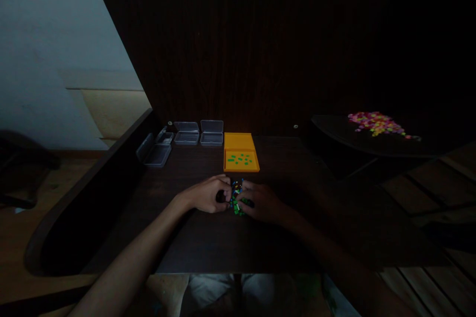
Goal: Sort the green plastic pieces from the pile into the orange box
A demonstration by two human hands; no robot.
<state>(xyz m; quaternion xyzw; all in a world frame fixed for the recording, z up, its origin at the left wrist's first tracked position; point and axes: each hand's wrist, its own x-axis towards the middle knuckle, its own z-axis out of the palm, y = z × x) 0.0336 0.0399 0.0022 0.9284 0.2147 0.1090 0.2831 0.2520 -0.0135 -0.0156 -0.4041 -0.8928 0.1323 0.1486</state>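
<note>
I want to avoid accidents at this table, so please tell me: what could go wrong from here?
1. The small pieces lie in a loose pile between the left hand and the right hand, so some could scatter.
2. The yellow box stands open just beyond the hands; a bump might spill its green pieces.
3. The light is dim, so blue and green might be confused.

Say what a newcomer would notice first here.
Probably the bright yellow box, open on the dark desk with green pieces inside. Then the colorful pile at far right. Nearer the viewer, the left hand and right hand flank a multicolored heap.
</note>
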